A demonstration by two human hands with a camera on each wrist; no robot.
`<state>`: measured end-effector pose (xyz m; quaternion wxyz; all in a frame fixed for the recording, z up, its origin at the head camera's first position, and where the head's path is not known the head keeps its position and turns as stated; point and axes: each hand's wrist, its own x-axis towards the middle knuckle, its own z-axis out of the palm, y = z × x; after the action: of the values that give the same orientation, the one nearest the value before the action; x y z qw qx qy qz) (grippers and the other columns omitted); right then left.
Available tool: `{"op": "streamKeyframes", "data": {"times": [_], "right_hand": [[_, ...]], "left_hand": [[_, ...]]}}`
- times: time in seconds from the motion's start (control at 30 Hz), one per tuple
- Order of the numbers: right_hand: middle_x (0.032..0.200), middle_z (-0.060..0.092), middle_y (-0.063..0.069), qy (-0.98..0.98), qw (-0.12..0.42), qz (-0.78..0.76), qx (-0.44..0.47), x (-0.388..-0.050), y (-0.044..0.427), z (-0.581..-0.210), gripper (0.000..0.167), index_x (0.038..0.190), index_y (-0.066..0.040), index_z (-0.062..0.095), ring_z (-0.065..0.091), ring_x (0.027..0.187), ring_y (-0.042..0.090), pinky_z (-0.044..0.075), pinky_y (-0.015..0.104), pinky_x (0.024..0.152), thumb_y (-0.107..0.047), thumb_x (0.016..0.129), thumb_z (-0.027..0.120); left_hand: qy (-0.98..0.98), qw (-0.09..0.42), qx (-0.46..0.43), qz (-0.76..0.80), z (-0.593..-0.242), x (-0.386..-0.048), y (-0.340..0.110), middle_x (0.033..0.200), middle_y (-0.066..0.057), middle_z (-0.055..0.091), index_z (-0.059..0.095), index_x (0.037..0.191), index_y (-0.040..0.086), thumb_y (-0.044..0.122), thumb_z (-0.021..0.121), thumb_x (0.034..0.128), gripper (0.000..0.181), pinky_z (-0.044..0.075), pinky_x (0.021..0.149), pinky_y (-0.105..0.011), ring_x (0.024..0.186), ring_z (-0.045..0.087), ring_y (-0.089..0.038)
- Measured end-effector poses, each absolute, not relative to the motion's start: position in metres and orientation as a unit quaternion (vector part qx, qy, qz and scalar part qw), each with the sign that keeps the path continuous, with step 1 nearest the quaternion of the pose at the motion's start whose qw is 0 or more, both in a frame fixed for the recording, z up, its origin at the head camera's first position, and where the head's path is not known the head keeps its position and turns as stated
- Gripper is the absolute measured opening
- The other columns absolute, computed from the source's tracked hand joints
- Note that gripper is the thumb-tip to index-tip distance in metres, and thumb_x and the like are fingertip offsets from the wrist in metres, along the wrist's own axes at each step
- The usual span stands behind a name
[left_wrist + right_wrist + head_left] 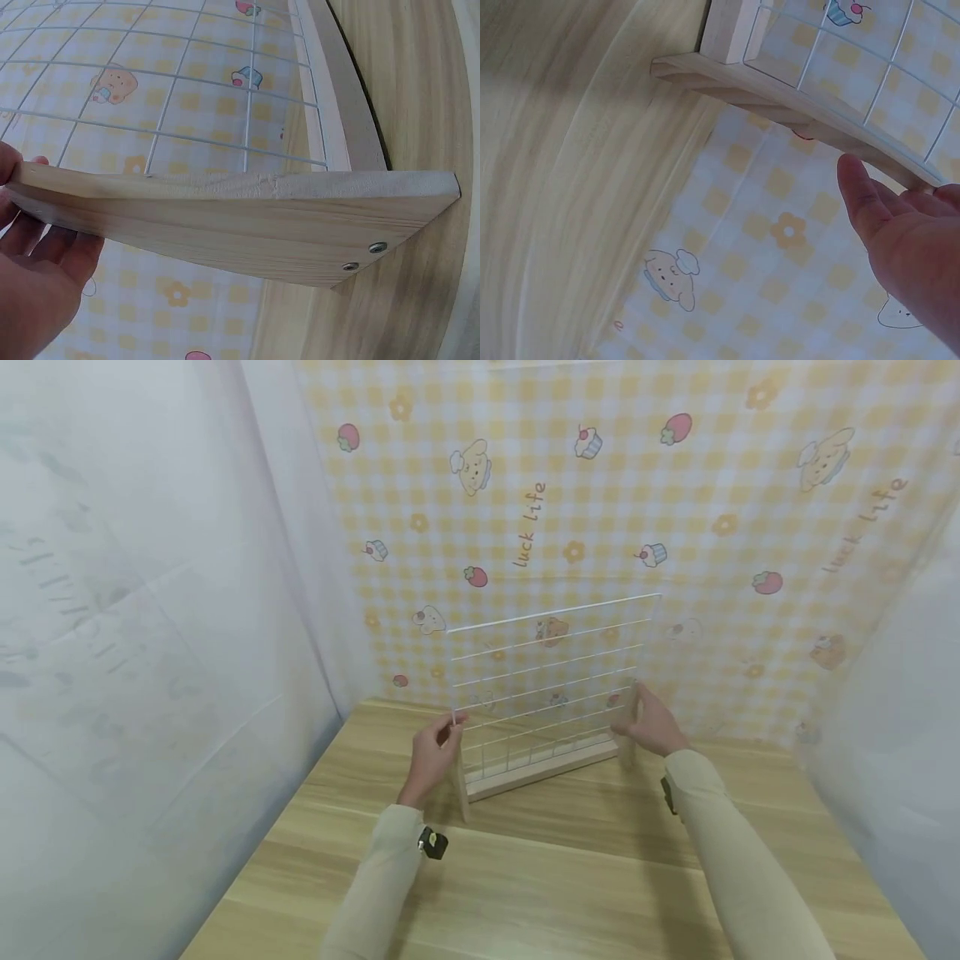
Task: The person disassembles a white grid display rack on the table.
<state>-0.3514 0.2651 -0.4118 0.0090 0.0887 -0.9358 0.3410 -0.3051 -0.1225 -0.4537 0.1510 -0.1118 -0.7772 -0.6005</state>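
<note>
A white wire grid panel (553, 612) stands upright in a wooden base, whose crossbar (542, 770) joins two side boards. My left hand (432, 755) pinches the upper end of the left side board (225, 199) between thumb and fingers. Two screws (377, 247) show low on that board's outer face. At the opposite end, my right hand (651, 723) holds the upper part of the right side board (787, 116), its thumb along the wood. Some of the right fingers are hidden behind the board.
The rack stands on a wood-grain table (525, 893). Close behind hangs a yellow checked cloth (600, 518) with cartoon prints. White sheets (150, 635) hang at both sides. A small black device (432, 843) is strapped at my left wrist.
</note>
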Motion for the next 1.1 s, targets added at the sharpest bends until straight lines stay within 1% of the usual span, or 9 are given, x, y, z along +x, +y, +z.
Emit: {"op": "streamKeyframes", "data": {"times": [0.07,0.2,0.3,0.37,0.4,0.47,0.63,0.87,1.1], "right_hand": [[0.155,0.034,0.033,-0.932,0.014,0.350,0.094,-0.351,0.263,-0.410,0.085,0.155,0.003,0.022,0.033,0.142,0.055,0.030,0.071,0.117,-0.021,0.090,0.071],[0.157,0.031,0.034,-0.932,0.017,0.350,0.093,-0.349,0.257,-0.406,0.086,0.155,0.004,0.020,0.031,0.143,0.055,0.028,0.070,0.118,-0.022,0.091,0.070],[0.154,0.035,0.035,-0.934,0.031,0.346,0.088,-0.347,0.252,-0.404,0.089,0.156,0.006,0.017,0.037,0.139,0.055,0.035,0.069,0.115,-0.021,0.090,0.070],[0.146,0.044,0.034,-0.934,0.045,0.346,0.082,-0.347,0.247,-0.401,0.084,0.152,0.006,0.024,0.046,0.131,0.053,0.041,0.067,0.111,-0.021,0.089,0.071],[0.144,0.045,0.035,-0.934,0.052,0.345,0.080,-0.346,0.244,-0.400,0.084,0.152,0.007,0.024,0.048,0.129,0.052,0.042,0.066,0.110,-0.022,0.089,0.071],[0.148,0.042,0.036,-0.935,0.068,0.340,0.073,-0.344,0.236,-0.395,0.086,0.153,0.008,0.022,0.045,0.132,0.053,0.039,0.066,0.113,-0.024,0.090,0.071],[0.159,0.028,0.034,-0.918,0.111,0.373,0.071,-0.337,0.216,-0.382,0.094,0.158,0.003,0.012,0.032,0.144,0.053,0.030,0.067,0.119,-0.030,0.093,0.070],[0.161,0.026,0.027,-0.875,0.144,0.455,0.080,-0.332,0.191,-0.381,0.097,0.161,-0.010,0.012,0.034,0.143,0.048,0.039,0.068,0.112,-0.027,0.089,0.075],[0.160,0.029,0.023,-0.864,0.186,0.464,0.064,-0.333,0.177,-0.386,0.100,0.161,-0.012,0.017,0.038,0.139,0.044,0.039,0.065,0.114,-0.027,0.085,0.079]], "left_hand": [[-0.771,0.148,-0.106,-0.610,-0.455,-0.303,-0.122,0.132,-0.022,0.065,0.064,0.126,-0.002,0.008,0.056,0.1021,0.027,0.047,0.115,-0.047,0.129,0.060,-0.037],[-0.761,0.152,-0.114,-0.621,-0.458,-0.298,-0.125,0.130,-0.018,0.067,0.065,0.128,0.003,0.016,0.058,0.1026,0.029,0.048,0.113,-0.045,0.128,0.062,-0.033],[-0.758,0.155,-0.122,-0.621,-0.460,-0.296,-0.125,0.131,-0.017,0.067,0.065,0.128,0.005,0.021,0.058,0.1028,0.031,0.048,0.114,-0.043,0.128,0.062,-0.031],[-0.758,0.155,-0.125,-0.621,-0.461,-0.296,-0.125,0.131,-0.017,0.067,0.065,0.128,0.005,0.021,0.058,0.1028,0.031,0.048,0.114,-0.041,0.128,0.062,-0.031],[-0.759,0.156,-0.124,-0.619,-0.461,-0.295,-0.124,0.130,-0.016,0.067,0.066,0.128,0.005,0.020,0.058,0.1028,0.030,0.048,0.114,-0.039,0.128,0.062,-0.030],[-0.760,0.159,-0.122,-0.618,-0.461,-0.295,-0.123,0.130,-0.016,0.067,0.065,0.128,0.004,0.018,0.058,0.1028,0.030,0.047,0.114,-0.038,0.127,0.062,-0.030],[-0.761,0.167,-0.116,-0.616,-0.461,-0.294,-0.121,0.131,-0.014,0.067,0.065,0.128,0.004,0.016,0.057,0.1030,0.029,0.045,0.117,-0.038,0.127,0.062,-0.029],[-0.754,0.171,-0.108,-0.625,-0.462,-0.295,-0.120,0.131,-0.015,0.066,0.066,0.127,0.006,0.016,0.057,0.1031,0.028,0.044,0.118,-0.041,0.128,0.061,-0.029],[-0.758,0.163,-0.104,-0.623,-0.457,-0.289,-0.116,0.134,-0.022,0.063,0.061,0.130,-0.002,0.010,0.053,0.1040,0.030,0.042,0.119,-0.041,0.130,0.058,-0.035]]}}
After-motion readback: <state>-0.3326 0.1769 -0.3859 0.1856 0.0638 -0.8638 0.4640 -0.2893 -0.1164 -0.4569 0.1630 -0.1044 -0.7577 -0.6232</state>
